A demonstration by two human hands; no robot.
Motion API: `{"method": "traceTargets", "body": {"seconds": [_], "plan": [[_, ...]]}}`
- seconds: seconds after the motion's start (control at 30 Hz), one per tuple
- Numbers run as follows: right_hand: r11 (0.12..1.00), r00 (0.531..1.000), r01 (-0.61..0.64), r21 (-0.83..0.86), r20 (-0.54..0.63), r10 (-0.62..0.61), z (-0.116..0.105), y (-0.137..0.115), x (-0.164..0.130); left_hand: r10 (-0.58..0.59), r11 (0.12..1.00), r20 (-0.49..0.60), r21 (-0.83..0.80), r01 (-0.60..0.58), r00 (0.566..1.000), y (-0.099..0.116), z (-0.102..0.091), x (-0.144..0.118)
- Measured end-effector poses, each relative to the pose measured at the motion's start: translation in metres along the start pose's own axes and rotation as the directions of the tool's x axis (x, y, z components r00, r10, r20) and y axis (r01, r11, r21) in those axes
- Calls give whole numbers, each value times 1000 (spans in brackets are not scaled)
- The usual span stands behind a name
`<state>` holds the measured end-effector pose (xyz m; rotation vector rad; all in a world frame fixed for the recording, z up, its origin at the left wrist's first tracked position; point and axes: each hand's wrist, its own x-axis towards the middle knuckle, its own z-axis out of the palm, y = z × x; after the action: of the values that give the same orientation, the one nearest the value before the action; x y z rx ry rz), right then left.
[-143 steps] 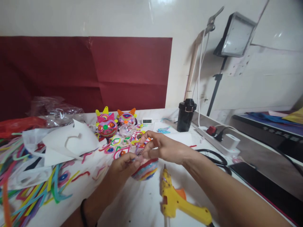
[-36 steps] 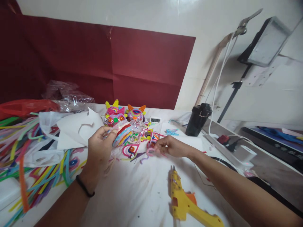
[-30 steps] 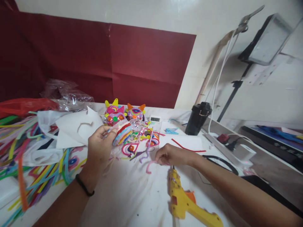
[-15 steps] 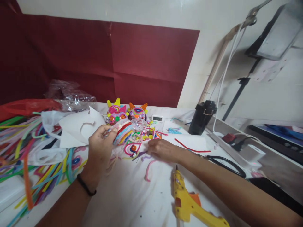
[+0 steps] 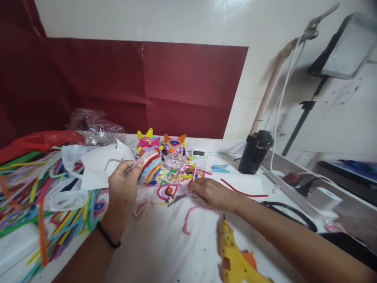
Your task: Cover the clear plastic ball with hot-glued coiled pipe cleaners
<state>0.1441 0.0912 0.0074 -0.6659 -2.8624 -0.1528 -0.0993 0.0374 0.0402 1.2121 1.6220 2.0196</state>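
My left hand (image 5: 123, 184), with a black band at the wrist, pinches a rounded piece striped with coloured pipe cleaners (image 5: 150, 169) and holds it up over the table. My right hand (image 5: 212, 192) is low at the right side of a cluster of small parts, fingers bent together and pointing left. A pale purple strip shows by its fingertips; whether they grip it is hidden. Beside them lies a pink teardrop-shaped piece with an orange eye (image 5: 169, 191). Closer to me is a curved pink pipe cleaner (image 5: 187, 222).
A yellow glue gun (image 5: 231, 257) lies below my right forearm. Loose pipe cleaners (image 5: 67, 220) and cut white paper (image 5: 97, 165) spread at left. Two decorated animal heads (image 5: 174, 145), a small digital timer (image 5: 198, 153), a black bottle (image 5: 255, 153) and a power strip (image 5: 294, 192) stand behind.
The camera view has tilted up slightly, so everything sits lower and a bit to the right. My left hand keeps the striped piece; my right hand stays by the small parts.
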Motion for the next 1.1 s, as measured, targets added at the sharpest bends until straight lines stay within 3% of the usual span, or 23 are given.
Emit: {"method": "traceTargets", "body": {"seconds": [0.23,0.47,0.7,0.93,1.1], "plan": [[1000,1000,15,9,-1,-15,-14,-4,0,-20,998,22,-61,22,1000,-10,2,3],[990,996,-80,-116,-36,76,-7,-2,58,-13,996,27,-89,16,1000,-14,2,2],[983,991,-94,-156,84,108,19,1,105,-19,997,22,-79,21,1000,-18,2,4],[968,973,-223,112,90,214,17,10,111,-3,996,-18,-93,1,1000,-23,2,8],[813,948,-305,496,81,307,10,31,103,14,995,-55,-100,-19,998,-19,0,9]]}}
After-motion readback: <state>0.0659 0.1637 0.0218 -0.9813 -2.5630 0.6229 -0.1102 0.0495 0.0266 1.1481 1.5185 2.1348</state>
